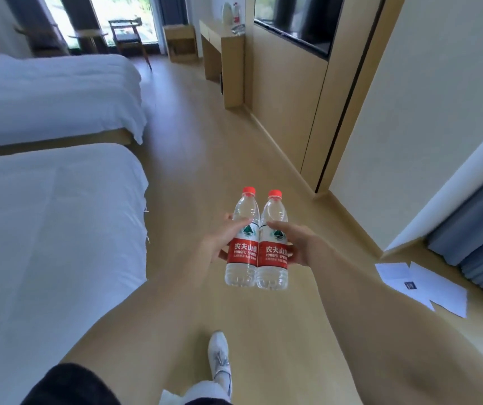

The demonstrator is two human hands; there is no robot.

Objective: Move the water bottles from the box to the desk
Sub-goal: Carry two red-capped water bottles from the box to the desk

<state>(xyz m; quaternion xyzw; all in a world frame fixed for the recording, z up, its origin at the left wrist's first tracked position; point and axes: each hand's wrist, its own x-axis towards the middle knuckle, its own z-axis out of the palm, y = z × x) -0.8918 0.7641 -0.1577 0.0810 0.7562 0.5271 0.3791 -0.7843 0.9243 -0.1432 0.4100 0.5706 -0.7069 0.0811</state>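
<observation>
Two clear plastic water bottles with red caps and labels (touching, upright): left bottle (242, 241) gripped by left hand (219, 244), right bottle (273, 244) by right hand (295, 244).

Clear bottles (256, 244) with red caps and red-and-white labels, white beds (53, 200) leftward, pale wood floor (205, 147) below.

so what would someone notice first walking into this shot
Two clear water bottles with red caps and red labels, held upright side by side mid-frame: the left bottle in the left hand, the right bottle in the right hand. To the left lie two white beds, and the wooden desk stands far ahead by the wall.
</observation>
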